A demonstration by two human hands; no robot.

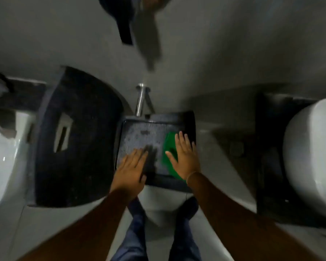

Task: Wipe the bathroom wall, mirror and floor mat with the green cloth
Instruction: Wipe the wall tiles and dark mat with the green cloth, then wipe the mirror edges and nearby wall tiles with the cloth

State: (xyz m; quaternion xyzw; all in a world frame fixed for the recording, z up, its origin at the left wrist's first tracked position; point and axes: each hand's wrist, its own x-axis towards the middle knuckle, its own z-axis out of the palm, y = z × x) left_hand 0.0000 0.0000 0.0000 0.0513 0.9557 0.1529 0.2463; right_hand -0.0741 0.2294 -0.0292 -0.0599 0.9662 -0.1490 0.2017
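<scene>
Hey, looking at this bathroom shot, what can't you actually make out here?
Head view only:
- green cloth: mostly covered by the right hand; its full shape is hidden.
- floor mat: near edge covered by the left hand; texture smeared by motion blur.
- dark shape at the top: cut by the edge, blurred, unidentifiable.
- Mirror: not seen.

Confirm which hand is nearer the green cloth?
Right. The right hand lies flat on the green cloth; the left hand rests on the mat beside it, apart from the cloth.
</scene>
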